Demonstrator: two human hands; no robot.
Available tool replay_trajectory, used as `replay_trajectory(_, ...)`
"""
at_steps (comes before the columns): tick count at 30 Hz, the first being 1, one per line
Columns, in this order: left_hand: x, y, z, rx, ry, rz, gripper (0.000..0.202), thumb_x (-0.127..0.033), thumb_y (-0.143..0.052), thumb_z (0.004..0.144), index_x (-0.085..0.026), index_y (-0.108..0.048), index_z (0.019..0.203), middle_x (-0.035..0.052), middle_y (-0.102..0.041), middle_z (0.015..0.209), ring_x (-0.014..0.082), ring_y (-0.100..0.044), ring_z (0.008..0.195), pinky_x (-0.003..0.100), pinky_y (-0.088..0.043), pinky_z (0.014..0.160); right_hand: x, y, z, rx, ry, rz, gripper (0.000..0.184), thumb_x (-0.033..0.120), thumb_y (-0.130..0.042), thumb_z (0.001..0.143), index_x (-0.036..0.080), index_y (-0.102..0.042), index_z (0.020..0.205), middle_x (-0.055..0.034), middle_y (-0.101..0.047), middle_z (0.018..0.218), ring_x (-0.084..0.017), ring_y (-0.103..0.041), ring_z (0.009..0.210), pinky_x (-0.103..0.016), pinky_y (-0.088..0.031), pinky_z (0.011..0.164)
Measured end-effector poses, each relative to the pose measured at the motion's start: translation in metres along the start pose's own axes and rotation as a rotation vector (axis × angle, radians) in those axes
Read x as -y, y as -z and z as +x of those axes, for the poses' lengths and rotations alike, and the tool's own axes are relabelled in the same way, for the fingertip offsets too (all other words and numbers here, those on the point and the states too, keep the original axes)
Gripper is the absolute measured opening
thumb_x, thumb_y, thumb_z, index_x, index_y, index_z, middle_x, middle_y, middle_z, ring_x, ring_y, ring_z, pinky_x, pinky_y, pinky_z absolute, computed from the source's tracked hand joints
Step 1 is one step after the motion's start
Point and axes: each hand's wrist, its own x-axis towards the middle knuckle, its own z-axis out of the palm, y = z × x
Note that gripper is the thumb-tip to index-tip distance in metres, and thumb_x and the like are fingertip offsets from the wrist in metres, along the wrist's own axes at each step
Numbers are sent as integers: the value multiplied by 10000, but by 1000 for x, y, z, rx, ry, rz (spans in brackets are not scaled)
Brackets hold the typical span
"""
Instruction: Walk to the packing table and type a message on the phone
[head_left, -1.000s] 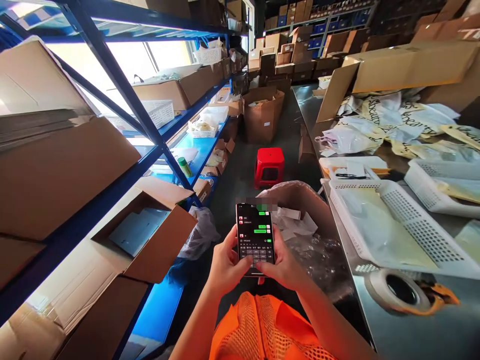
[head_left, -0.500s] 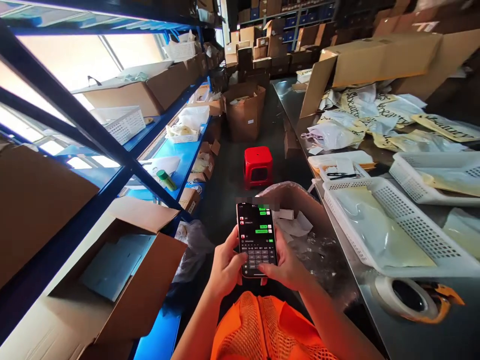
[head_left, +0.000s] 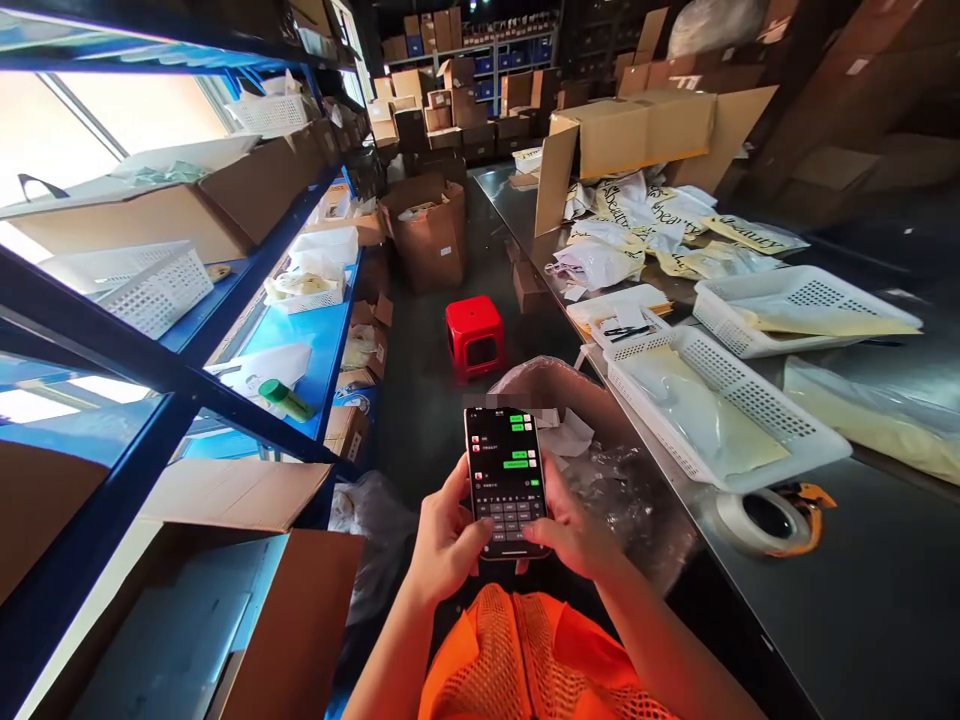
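From the head camera, the phone (head_left: 506, 482) sits upright in front of the person's chest, above the orange vest (head_left: 525, 655), cradled from both sides. The left hand (head_left: 444, 540) and right hand (head_left: 576, 532) are each wrapped around its edges, thumbs over the on-screen keyboard. Typing cleanly likely calls for a firm cradle and light thumb taps. A steel table (head_left: 810, 590) stands just beside, to the right.

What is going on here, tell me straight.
A person in an orange mesh vest holds a black smartphone in both hands, left hand and right hand, thumbs on its lit keyboard. A red plastic stool stands in the aisle ahead; white perforated plastic baskets sit on the steel table alongside.
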Motion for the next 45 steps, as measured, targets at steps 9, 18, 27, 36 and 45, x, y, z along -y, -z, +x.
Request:
replay_trajectory(9,2,5,-2,38,13,25,850,-291,-627,812,-162,-249,1562,200,-601,1281,56,-551,409,148,-391,328,-11,-3,0,-18,40,21,976,389,-544,798,324,99,1530,-78,-465,1130,-89,-596,694,-244,-540,533)
replay_trajectory(18,-4,3,-2,53,-22,82,832,-180,-641,753,-164,-318,1520,119,-666,1121,56,-540,428,141,-354,338,-18,-6,0,-57,45,52,934,468,-533,813,337,67,1518,-75,-457,1128,-70,-565,646,-254,-516,497)
replay_trajectory(27,-1,-1,-1,-6,-47,153,729,-276,-661,832,-179,-372,1494,77,-692,1049,27,-471,409,135,-359,327,-17,-4,-4,-48,82,43,937,401,-540,806,360,69,1517,-85,-426,1191,-82,-591,713,-263,-541,532)
replay_trajectory(36,-3,-1,-5,34,1,-3,686,-255,-555,859,-212,-365,1517,85,-683,1131,44,-533,394,135,-411,329,-14,-7,-8,-31,71,46,929,374,-514,804,336,75,1521,-61,-463,1093,-69,-577,679,-241,-528,519)
replay_trajectory(45,-4,-5,-7,-42,-18,88,683,-249,-555,869,-154,-364,1518,90,-701,1084,42,-516,390,142,-397,333,-13,-8,-10,-53,81,9,921,411,-529,829,331,70,1523,-81,-450,1138,-82,-596,741,-246,-542,536)
